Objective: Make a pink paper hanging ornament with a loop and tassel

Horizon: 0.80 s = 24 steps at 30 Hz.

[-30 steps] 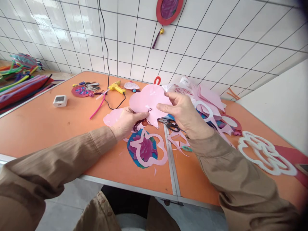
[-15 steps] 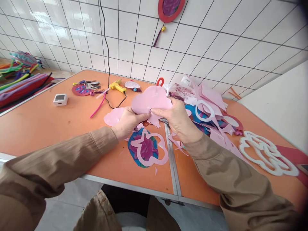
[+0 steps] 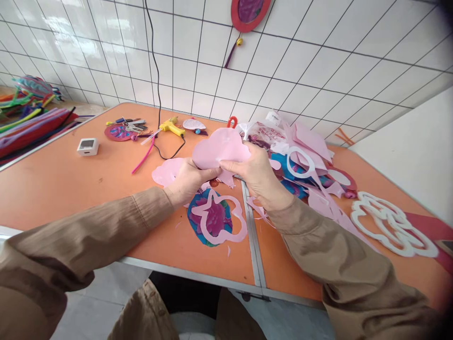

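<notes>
A pink paper cutout (image 3: pixel 221 147) with a rounded, cloud-like outline is held up above the table between my two hands. My left hand (image 3: pixel 187 179) grips its lower left edge, thumb on the near face. At the lower right edge, my right hand (image 3: pixel 256 172) pinches it, and the two thumbs nearly meet. Most of my fingers are hidden behind the paper. Below lies a pink paper outline frame (image 3: pixel 239 231) over a blue and magenta flowered fabric piece (image 3: pixel 215 219). Another pink cutout (image 3: pixel 164 172) rests beside my left hand.
A yellow glue gun (image 3: pixel 172 126) with a black cord lies at the back, near a pink pipe cleaner (image 3: pixel 143 158) and a small white box (image 3: pixel 88 147). Pink paper scraps (image 3: pixel 327 208) pile up on the right, beside white cloud-shaped frames (image 3: pixel 392 224). A metal seam (image 3: pixel 253 243) crosses the orange table (image 3: pixel 141 241).
The pink cutout tips slightly, and my right thumb and hand shift a little. Both hands keep their hold on it. The view moves very slightly.
</notes>
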### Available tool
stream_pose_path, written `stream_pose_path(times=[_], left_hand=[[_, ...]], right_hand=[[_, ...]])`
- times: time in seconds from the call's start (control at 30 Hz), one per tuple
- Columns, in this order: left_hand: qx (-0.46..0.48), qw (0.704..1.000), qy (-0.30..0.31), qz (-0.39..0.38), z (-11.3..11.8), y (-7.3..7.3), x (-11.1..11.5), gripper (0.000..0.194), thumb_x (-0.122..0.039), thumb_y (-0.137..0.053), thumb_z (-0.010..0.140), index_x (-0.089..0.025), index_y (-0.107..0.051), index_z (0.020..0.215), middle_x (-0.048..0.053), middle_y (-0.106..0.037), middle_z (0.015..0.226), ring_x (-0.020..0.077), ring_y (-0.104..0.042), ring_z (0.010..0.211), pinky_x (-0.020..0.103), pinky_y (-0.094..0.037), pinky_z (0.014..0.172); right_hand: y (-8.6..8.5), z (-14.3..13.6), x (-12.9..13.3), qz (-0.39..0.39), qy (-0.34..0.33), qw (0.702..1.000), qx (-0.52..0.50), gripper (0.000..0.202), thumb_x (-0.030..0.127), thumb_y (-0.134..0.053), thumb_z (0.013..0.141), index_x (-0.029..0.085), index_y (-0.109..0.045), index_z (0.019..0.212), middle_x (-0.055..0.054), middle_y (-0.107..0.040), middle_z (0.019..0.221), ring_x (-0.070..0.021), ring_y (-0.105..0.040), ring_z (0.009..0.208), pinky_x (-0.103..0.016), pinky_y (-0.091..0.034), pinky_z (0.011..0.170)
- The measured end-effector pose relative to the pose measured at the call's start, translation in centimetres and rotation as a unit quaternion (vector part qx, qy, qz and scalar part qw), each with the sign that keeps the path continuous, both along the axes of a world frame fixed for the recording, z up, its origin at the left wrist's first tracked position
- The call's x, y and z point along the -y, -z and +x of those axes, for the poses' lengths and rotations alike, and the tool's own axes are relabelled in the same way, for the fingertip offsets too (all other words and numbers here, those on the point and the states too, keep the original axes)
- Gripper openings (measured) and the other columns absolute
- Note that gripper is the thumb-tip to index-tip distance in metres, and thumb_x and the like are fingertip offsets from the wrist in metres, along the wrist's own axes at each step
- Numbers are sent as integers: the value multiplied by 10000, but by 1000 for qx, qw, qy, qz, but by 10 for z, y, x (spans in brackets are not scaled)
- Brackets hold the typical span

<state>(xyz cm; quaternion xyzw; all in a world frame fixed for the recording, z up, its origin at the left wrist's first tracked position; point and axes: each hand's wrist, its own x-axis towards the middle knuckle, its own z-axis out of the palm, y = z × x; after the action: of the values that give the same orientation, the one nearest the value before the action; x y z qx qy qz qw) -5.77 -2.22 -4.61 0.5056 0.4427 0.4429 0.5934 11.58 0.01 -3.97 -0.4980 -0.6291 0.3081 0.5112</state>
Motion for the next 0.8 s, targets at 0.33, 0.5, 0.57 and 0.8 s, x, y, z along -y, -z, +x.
stream_pose_path(times=[0.33,0.5,0.57,0.8], left_hand=[[72,994,82,2,-6,11,-12,214,-404,-792,813,-206,-714,784,34,-716,697,139,-619,556,236,-325,441],[29,998,55,-14,-7,8,-11,234,-325,-881,738,-179,-715,816,17,-688,635,93,-526,480,211,-335,422],[24,998,51,-20,-6,7,-10,214,-313,-871,752,-178,-713,802,11,-685,622,88,-523,469,204,-340,415],[32,999,26,-17,-5,16,-16,186,-352,-826,799,-200,-719,804,4,-686,613,119,-572,471,232,-376,412]], right_hand=[[13,8,-15,38,-59,996,-55,486,559,-986,611,267,-718,894,-9,-790,845,-291,-792,781,-438,-685,622],[24,12,-21,80,-61,995,-15,413,547,-941,722,254,-714,903,-8,-787,796,-267,-782,691,-410,-675,579],[27,15,-25,114,-71,991,7,375,518,-913,778,263,-720,973,-8,-800,844,-261,-787,720,-400,-680,602],[7,23,-11,373,71,902,207,383,306,-619,1024,392,-627,1397,-74,-672,1406,-351,-648,1337,-598,-617,1041]])
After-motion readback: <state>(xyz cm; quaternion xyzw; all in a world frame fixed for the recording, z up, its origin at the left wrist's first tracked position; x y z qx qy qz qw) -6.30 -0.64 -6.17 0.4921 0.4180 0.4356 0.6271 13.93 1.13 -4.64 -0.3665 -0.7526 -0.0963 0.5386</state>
